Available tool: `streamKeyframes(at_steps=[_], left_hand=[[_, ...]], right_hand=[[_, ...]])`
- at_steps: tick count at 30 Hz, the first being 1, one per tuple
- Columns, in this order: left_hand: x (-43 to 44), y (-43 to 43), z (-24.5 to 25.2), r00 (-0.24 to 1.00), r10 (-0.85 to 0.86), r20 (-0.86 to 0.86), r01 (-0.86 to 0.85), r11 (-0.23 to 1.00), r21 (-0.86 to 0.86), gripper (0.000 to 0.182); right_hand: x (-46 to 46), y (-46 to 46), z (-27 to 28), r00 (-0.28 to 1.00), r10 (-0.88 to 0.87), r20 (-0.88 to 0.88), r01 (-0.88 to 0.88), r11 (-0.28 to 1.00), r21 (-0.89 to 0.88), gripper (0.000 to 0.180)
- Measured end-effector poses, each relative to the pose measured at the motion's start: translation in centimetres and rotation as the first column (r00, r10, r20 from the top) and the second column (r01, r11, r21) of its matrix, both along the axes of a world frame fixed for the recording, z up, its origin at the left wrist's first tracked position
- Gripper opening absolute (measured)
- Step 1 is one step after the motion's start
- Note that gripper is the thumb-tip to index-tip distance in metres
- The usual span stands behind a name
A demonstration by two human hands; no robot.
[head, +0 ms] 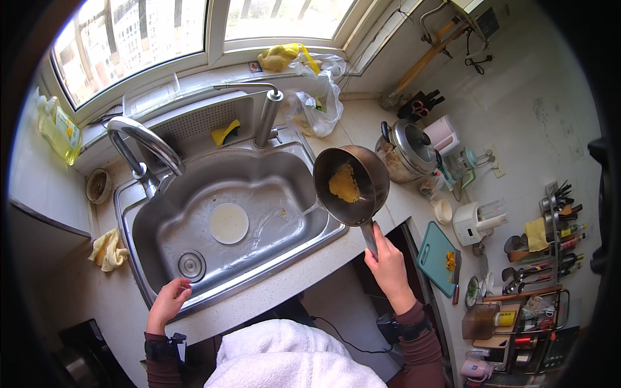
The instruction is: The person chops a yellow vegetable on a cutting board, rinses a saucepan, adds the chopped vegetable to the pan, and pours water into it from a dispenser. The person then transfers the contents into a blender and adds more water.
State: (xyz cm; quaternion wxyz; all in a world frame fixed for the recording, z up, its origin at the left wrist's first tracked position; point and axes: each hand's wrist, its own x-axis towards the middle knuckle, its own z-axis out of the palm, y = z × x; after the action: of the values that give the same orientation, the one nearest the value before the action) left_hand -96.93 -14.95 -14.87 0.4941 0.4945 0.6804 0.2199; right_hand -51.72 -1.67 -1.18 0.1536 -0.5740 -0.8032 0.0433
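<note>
My right hand [390, 266] grips the handle of a dark metal saucepan [373, 174] at the right end of the stainless steel sink [276, 257]. The pan is tilted to the left, and wet yellow grains [345, 184] lie inside it. Thin liquid [310, 208] runs from its lip into the basin. My left hand [170, 300] is over the sink's front left rim, near the drain strainer [191, 265], with bent fingers and nothing in it. A round white dish or lid [229, 223] rests on the basin floor.
A curved faucet [145, 140] and a thinner tap [268, 116] rise behind the basin. A lidded pot [410, 150] stands right of the pan. Further right, a knife [456, 281] lies on a teal cutting board [434, 257] with chopped yellow bits. A cloth [109, 250] lies left.
</note>
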Motion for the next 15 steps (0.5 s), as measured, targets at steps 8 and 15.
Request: streamKeyframes(at_steps=[8, 15], left_hand=[[0.20, 0.00, 0.23, 1.000, -0.010, 0.002, 0.010, 1.000, -0.006, 0.027], [0.12, -0.22, -0.04, 1.000, -0.004, 0.016, 0.004, 1.000, -0.001, 0.026]], right_hand=[[0.13, -0.12, 0.88, 0.999, -0.024, 0.047, 0.024, 1.000, -0.006, 0.063], [0.41, -0.05, 1.04, 0.995, 0.000, 0.098, -0.003, 1.000, 0.027, 0.064]])
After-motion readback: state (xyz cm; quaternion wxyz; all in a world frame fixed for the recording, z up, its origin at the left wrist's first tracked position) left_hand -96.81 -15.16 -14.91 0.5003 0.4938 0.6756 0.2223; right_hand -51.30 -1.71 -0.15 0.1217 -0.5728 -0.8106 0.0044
